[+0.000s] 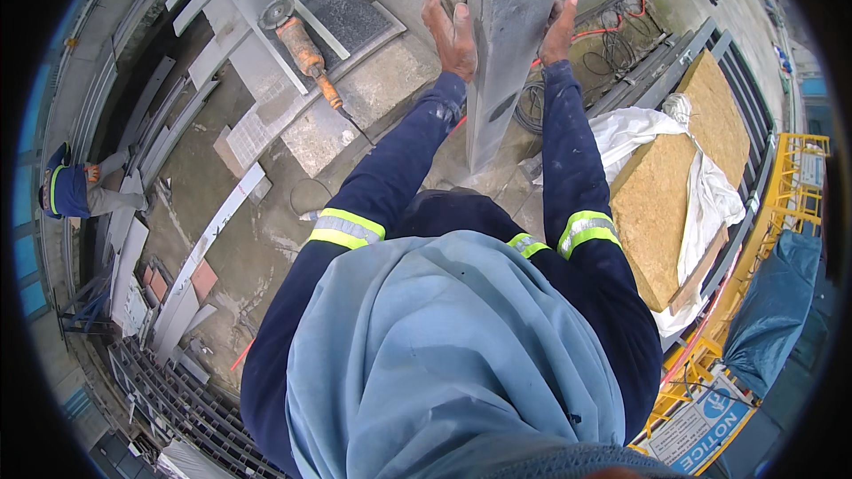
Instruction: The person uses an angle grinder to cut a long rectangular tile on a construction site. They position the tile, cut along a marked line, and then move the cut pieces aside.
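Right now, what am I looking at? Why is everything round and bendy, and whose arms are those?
This is one picture from a camera worn on a person's head, looking down. Its wide lens bends straight edges. The blue sleeves are that person's own arms. The left hand and right hand press flat on either side of a tall grey slab standing on end on the dusty floor. An orange grinder lies on a flat stone piece to the left. On the right, a brown board rests on white cloth. Another person crouches far left.
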Demonstrator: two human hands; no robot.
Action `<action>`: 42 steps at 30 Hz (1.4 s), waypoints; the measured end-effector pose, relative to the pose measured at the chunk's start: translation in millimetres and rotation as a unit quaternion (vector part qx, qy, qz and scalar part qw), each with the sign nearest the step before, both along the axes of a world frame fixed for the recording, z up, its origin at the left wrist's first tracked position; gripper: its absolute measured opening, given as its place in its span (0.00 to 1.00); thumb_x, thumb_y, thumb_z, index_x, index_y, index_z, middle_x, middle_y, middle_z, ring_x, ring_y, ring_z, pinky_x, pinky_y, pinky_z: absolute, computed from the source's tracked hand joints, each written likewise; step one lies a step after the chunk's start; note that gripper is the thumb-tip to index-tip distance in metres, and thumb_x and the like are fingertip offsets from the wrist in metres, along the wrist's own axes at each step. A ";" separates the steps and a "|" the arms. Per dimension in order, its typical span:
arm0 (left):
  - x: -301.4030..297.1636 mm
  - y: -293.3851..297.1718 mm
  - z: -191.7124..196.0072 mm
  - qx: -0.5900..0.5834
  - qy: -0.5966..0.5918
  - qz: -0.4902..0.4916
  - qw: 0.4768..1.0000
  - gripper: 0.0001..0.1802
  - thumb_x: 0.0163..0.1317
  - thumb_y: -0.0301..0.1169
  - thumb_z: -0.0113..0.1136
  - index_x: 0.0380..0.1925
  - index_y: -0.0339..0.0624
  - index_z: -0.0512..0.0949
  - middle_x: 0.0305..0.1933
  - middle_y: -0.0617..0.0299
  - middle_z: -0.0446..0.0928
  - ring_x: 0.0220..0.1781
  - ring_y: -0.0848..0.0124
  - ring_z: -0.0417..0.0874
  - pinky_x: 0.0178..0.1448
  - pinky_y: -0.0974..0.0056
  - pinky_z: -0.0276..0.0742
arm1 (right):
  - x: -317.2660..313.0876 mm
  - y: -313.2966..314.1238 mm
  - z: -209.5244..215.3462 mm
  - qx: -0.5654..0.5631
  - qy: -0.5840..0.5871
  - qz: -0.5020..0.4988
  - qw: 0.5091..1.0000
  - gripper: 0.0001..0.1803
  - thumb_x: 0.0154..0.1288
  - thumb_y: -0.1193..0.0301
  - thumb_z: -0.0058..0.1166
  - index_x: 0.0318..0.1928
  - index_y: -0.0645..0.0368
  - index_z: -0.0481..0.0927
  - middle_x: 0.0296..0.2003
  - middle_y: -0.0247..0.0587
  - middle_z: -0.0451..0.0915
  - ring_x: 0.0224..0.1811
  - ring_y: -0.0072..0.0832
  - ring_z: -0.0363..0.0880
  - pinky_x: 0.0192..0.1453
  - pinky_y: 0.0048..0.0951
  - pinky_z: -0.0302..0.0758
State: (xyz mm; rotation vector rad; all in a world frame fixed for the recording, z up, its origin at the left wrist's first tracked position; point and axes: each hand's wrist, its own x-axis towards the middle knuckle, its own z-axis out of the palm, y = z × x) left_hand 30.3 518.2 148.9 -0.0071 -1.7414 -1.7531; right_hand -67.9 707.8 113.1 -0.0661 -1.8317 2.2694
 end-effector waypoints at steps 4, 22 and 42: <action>29.5 -39.4 -3.1 0.031 -0.042 0.013 0.999 0.40 0.76 0.52 0.44 0.74 0.31 0.53 0.75 0.41 0.54 0.79 0.50 0.52 0.81 0.52 0.44 | 36.9 33.4 16.3 0.055 -0.010 -0.087 0.995 0.48 0.74 0.33 0.22 0.62 0.65 0.75 0.57 0.52 0.80 0.60 0.39 0.76 0.65 0.48 0.65; 5.0 14.3 47.8 -0.049 -0.061 0.011 0.997 0.49 0.73 0.66 0.33 0.79 0.38 0.42 0.81 0.37 0.40 0.84 0.46 0.37 0.83 0.45 0.33 | -15.8 -3.8 -17.6 -0.074 -0.033 0.076 0.994 0.39 0.78 0.42 0.37 0.70 0.64 0.67 0.66 0.44 0.71 0.67 0.35 0.67 0.73 0.37 0.60; 725.1 -135.8 -302.7 0.592 -0.383 0.552 0.445 0.40 0.67 0.59 0.50 0.65 0.37 0.66 0.63 0.31 0.73 0.56 0.37 0.81 0.56 0.29 0.72 | 274.7 -87.0 -222.7 0.257 -0.234 0.225 0.910 0.15 0.72 0.62 0.51 0.38 0.64 0.76 0.26 0.42 0.78 0.26 0.30 0.78 0.31 0.32 0.76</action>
